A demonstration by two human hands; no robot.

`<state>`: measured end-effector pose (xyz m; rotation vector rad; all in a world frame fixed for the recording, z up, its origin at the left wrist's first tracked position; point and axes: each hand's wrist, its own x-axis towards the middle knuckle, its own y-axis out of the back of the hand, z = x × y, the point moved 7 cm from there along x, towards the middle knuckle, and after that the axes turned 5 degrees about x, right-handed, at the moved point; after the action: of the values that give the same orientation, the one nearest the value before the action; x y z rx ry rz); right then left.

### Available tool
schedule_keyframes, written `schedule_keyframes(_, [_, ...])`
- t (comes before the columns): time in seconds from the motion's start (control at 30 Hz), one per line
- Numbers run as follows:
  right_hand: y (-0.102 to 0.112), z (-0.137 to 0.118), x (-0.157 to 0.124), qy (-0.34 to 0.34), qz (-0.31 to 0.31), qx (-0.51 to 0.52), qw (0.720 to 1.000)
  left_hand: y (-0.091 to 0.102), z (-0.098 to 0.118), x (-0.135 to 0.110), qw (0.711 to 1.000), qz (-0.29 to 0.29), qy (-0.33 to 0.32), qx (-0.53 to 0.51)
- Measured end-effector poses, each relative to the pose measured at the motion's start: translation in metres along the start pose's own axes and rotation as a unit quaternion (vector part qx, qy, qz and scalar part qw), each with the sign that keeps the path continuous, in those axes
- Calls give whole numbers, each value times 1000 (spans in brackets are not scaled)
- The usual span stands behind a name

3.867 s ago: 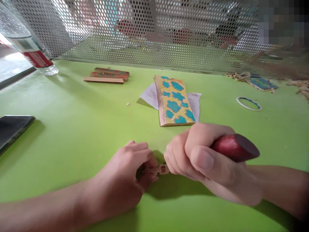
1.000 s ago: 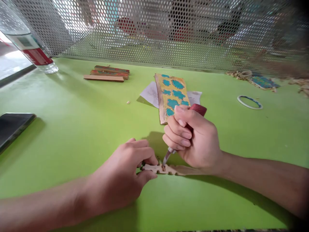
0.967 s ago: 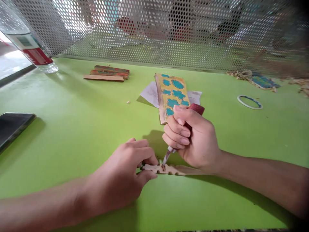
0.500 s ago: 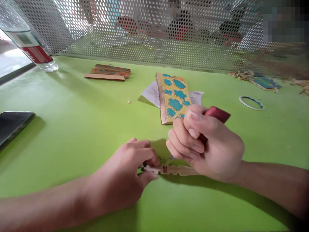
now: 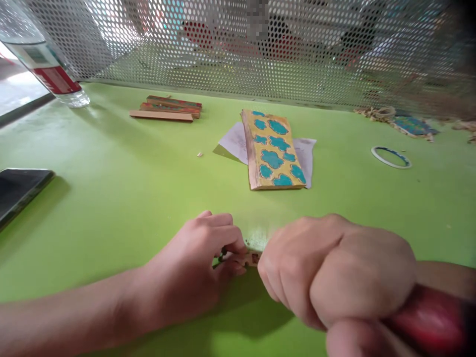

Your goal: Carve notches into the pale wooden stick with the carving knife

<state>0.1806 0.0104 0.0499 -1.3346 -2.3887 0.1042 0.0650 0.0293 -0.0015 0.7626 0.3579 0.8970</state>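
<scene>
Left hand (image 5: 188,265): grip closed, fingertips pinching a small carved wooden piece (image 5: 255,258) on the green surface (image 5: 148,173), near centre. Right hand (image 5: 334,270): grip shut around a red tool handle (image 5: 427,320), tip hidden; knuckles just beside the piece.

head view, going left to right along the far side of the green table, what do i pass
glass bottle → painted sticks → painted board → ring

Green table (image 5: 111,208), carved strip (image 5: 253,258), painted panel (image 5: 273,151)
</scene>
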Motion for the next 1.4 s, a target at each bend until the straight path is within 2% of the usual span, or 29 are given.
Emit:
schedule_keyframes(0.1, [-3,5,-2,-9,-29,-4,1000,0,0,0,1000,-3,6,4])
schedule_keyframes(0.13, [1,6,2,-23,-7,7,1000,0,0,0,1000,-5,5,5])
schedule_keyframes(0.2, [5,14,12,-96,7,33,995,-1,0,1,1000,-12,11,1])
schedule_keyframes(0.27, [11,16,23,-104,28,83,991,-3,-2,1,999,-29,31,-5])
schedule_keyframes(0.4, [23,20,34,-68,45,169,982,-5,-7,1,997,-42,69,11])
schedule_keyframes(0.53, [29,26,37,-49,46,186,980,-4,-8,1,996,-40,75,19])
schedule_keyframes(0.67, [35,30,39,-56,80,204,974,-3,-8,0,996,-33,73,32])
schedule_keyframes(0.9, [40,33,40,-61,116,202,971,-4,-7,2,997,-32,62,28])
schedule_keyframes(1.07, [22,19,30,-85,43,124,988,-5,-7,2,998,-40,55,12])
schedule_keyframes(1.17, [17,14,24,-116,37,76,990,-7,-6,2,996,-66,46,28])
schedule_keyframes(1.3, [19,13,29,-124,51,116,984,-8,-3,3,995,-80,25,47])
schedule_keyframes(1.4, [24,11,36,-92,78,125,985,-7,-5,3,997,-64,33,29])
